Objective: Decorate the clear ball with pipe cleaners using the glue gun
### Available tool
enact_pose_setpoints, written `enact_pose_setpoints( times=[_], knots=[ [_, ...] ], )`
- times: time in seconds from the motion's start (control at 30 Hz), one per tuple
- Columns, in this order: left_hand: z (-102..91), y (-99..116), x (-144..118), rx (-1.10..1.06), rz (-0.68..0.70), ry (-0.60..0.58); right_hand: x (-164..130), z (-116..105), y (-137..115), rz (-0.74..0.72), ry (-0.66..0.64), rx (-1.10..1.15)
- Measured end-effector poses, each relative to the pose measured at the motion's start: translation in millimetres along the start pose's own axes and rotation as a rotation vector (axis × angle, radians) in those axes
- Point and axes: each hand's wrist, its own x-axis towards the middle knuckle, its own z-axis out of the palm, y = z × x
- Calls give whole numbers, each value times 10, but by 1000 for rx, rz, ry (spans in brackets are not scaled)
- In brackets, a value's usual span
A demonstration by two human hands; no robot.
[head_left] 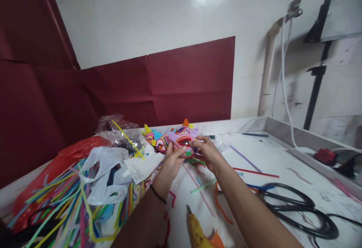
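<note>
A colourful pipe-cleaner figure [184,139], with coiled pink, purple and white patterns and a red oval, is at the far middle of the table. My left hand [173,161] grips its lower left side, thumb laid along the bottom edge. From the right, my right hand [208,153] pinches it, thumb and fingertips near the red oval. Beside it on the left are more coiled pieces in pink, blue and yellow [155,138], touching or joined to it; I cannot tell which. Below my hands lie loose pipe cleaners, among them a pale pink one [200,193].
A yellow glue gun [196,227] points up from the near edge. Black-handled scissors [304,221] lie at right. Many pipe cleaners [70,199], a white plastic bag [104,165] and a red bag [65,155] cover the left. A red plug [325,156] stands by the right rim.
</note>
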Motion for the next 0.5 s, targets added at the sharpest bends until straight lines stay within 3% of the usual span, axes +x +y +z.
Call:
enact_pose_setpoints(
  times=[0.23,0.5],
  knots=[
    [-10,20,-3,24,10,25,11,-12,2,-44,-25,7],
    [24,54,-12,34,74,50,60,2,34,-297,-13,-82]
  ],
)
